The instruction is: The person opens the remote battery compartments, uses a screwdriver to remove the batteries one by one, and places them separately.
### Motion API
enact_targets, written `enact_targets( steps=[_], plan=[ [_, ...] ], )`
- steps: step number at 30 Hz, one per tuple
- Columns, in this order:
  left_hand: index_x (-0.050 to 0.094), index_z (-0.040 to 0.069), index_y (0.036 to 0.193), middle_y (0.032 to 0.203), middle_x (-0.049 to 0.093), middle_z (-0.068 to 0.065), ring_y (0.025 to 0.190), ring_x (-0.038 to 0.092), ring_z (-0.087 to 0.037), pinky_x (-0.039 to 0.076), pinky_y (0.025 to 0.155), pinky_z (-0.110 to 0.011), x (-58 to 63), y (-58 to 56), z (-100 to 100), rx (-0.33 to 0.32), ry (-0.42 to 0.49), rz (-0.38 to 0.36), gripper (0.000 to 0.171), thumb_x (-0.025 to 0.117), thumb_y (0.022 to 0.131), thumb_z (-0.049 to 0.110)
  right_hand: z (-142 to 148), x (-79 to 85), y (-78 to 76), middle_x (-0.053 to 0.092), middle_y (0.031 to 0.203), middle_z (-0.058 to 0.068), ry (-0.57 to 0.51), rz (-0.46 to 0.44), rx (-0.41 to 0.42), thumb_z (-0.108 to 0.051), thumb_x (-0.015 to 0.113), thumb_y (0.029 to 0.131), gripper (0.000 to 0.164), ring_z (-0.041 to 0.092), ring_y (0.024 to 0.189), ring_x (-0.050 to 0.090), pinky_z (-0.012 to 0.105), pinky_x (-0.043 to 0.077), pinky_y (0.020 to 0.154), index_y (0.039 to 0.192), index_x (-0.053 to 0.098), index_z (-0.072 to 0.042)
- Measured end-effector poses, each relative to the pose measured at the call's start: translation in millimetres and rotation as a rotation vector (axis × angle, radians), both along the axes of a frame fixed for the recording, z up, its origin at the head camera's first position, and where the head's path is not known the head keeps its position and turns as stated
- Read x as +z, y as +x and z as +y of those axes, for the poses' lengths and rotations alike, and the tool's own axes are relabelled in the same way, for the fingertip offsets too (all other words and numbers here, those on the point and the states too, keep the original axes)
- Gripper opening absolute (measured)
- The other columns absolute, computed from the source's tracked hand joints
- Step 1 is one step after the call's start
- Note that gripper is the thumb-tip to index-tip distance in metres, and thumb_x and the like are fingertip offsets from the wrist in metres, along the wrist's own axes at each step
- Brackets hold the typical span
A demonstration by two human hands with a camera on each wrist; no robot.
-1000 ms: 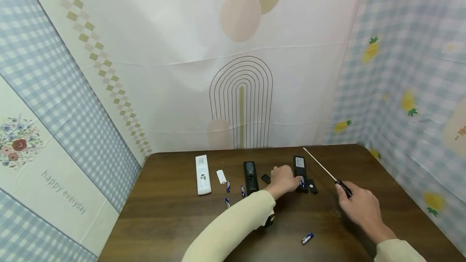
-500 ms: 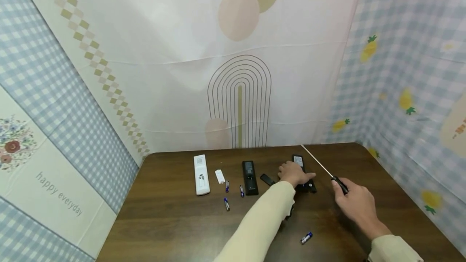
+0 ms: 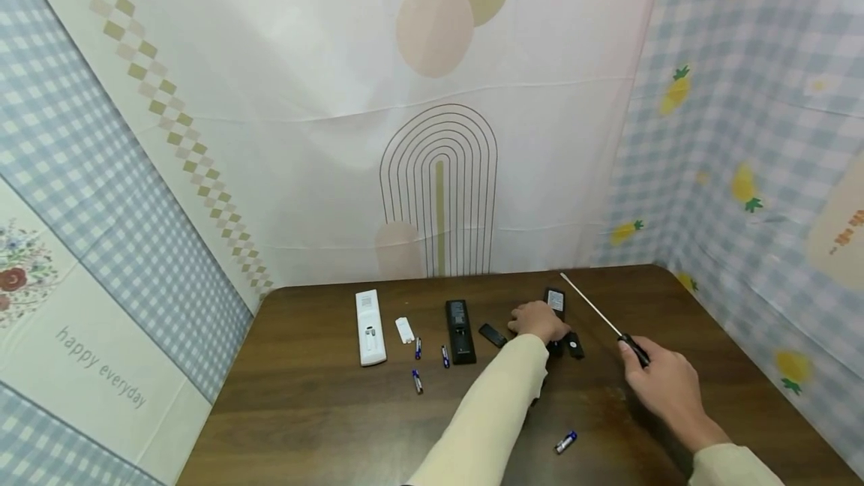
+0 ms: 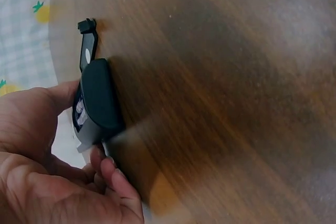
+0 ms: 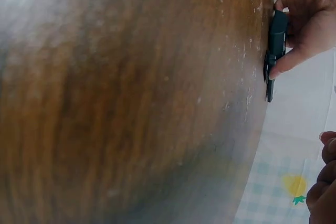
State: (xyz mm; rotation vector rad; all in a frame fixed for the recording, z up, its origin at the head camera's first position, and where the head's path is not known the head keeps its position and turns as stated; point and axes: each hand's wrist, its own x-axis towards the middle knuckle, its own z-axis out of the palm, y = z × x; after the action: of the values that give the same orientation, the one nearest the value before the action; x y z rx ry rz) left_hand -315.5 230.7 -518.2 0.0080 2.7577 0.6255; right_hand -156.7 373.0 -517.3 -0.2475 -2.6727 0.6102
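In the head view my left hand (image 3: 538, 321) is over the rightmost black remote control (image 3: 556, 300). Its thumb and fingers grip that remote from its two sides, as the left wrist view shows. Part of a battery (image 4: 80, 111) is visible in the remote's compartment. A black battery cover (image 3: 574, 346) lies right beside the remote. My right hand (image 3: 668, 385) grips a screwdriver by its black handle (image 3: 634, 349), the long thin shaft pointing toward the table's far edge. In the right wrist view the right hand (image 5: 323, 182) is only partly visible, without the screwdriver.
A white remote (image 3: 370, 328), its white cover (image 3: 404, 330), another black remote (image 3: 461, 332) and a second black cover (image 3: 493, 334) lie leftward on the brown table (image 3: 304, 411). Loose batteries lie near them; one battery (image 3: 565, 442) is nearer the front. Patterned cloth (image 3: 324, 171) hangs behind.
My left hand was first at the remote's lower left side with a battery showing, then spread over it, and now its fingers close around it. The right hand keeps its hold on the screwdriver.
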Motion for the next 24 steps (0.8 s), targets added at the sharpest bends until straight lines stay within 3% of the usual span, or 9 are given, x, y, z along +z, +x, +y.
enact_targets(
  steps=[14,20,24],
  plan=[
    [0.074,0.016,0.132,0.138,0.071,-0.007,0.128,0.063,-0.027,0.056,0.106,-0.047,-2.8,-1.2,-4.0,-0.023,-0.064,0.020,0.075,0.079,0.083,0.073,-2.1,-5.1,-6.1,0.074,0.074,0.004,0.010,0.034,0.002,-0.036,0.062,0.106,0.033,0.019,0.062,0.060,0.041,0.043,0.054,0.115,0.077,-0.008],
    [0.075,0.012,0.130,0.135,0.072,-0.008,0.127,0.064,-0.029,0.056,0.105,-0.048,-2.7,-1.9,-7.2,-0.006,0.010,0.005,0.070,0.075,0.090,0.069,-3.6,-9.0,-5.1,0.078,0.080,0.009,0.015,0.051,0.002,-0.035,0.063,0.105,0.032,0.027,0.066,0.068,0.047,0.047,0.055,0.114,0.078,-0.008],
    [0.076,0.009,0.125,0.131,0.073,-0.010,0.123,0.064,-0.030,0.055,0.104,-0.049,-3.7,-1.0,-10.8,0.025,0.079,0.006,0.063,0.072,0.095,0.065,-5.1,-10.7,-4.8,0.075,0.074,0.005,0.009,0.053,0.005,-0.035,0.063,0.106,0.032,0.021,0.061,0.060,0.041,0.044,0.053,0.114,0.078,-0.007]
  ],
)
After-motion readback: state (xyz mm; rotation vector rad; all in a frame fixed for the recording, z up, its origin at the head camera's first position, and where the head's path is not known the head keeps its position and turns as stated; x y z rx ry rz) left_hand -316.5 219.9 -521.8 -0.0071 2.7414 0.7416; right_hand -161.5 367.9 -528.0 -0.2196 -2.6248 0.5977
